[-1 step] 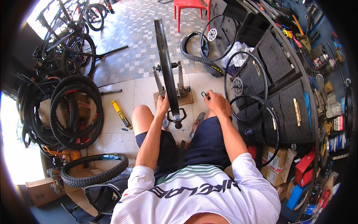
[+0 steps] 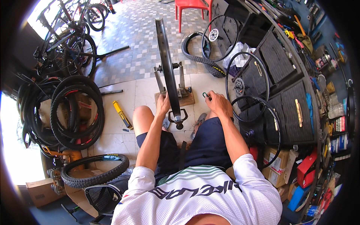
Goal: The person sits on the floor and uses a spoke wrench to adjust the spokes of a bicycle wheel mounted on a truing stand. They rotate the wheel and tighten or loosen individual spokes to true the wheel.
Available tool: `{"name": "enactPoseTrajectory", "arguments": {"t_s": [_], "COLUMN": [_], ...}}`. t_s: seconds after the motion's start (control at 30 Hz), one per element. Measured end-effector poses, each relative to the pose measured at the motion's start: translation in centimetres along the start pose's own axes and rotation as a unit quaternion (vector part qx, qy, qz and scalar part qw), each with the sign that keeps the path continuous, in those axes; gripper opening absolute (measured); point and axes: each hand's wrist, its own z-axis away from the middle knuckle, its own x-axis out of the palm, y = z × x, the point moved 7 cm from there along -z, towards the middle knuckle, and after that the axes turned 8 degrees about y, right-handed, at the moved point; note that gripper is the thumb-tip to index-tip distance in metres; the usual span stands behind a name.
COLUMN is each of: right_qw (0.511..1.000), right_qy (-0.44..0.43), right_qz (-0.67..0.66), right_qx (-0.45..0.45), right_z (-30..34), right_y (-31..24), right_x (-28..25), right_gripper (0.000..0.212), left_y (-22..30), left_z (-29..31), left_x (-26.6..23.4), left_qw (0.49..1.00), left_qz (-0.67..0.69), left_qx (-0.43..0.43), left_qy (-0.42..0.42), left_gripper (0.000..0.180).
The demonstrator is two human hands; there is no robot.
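A bare bicycle wheel [image 2: 168, 63] with a black rim stands upright in a metal truing stand [image 2: 181, 75] on a wooden base [image 2: 190, 99]. The stand's caliper [image 2: 177, 116] straddles the rim at the near end. At the rim's left side, my left hand [image 2: 162, 104] has its fingers closed against the wheel; the fingertips are partly hidden. To the right, apart from the wheel, my right hand [image 2: 218, 102] pinches a small round green tool [image 2: 204, 95], which looks like a spoke wrench.
Several tires [image 2: 77, 112] are stacked at left, with bicycles [image 2: 71, 48] behind. A yellow box cutter [image 2: 120, 113] lies on the floor. Wheels [image 2: 247, 90] lean on dark drawers [image 2: 296, 108] at right, below a tool-filled bench. A red chair [image 2: 192, 5] stands at the back.
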Motion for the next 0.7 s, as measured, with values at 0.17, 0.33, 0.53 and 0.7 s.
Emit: {"name": "enactPoseTrajectory", "arguments": {"t_s": [0.17,0.33,0.53,0.7], "right_qw": [0.999,0.999,0.999,0.999], "right_qy": [-0.014,-0.03,-0.035,-0.035], "right_qz": [0.026,0.022,0.014,0.026], "right_qx": [0.028,0.027,0.025,0.019], "right_z": [1.1,1.4,0.9,-0.2], "right_y": [2.0,0.8,0.4,0.3], "right_x": [-0.4,-0.1,0.1,0.5], "right_gripper": [0.02,0.02,0.019,0.02], "left_y": [11.1,17.1,8.0,1.8], "left_z": [1.2,1.7,1.0,1.7], "left_x": [-1.8,-7.8,-7.0,-3.9], "left_qw": [0.99,0.946,0.973,0.989], "left_qz": [0.086,0.295,0.229,0.147], "left_qx": [0.098,0.132,0.036,0.01], "left_qy": [-0.049,-0.035,0.013,-0.003], "left_gripper": [0.051,0.045,0.049,0.055]}}
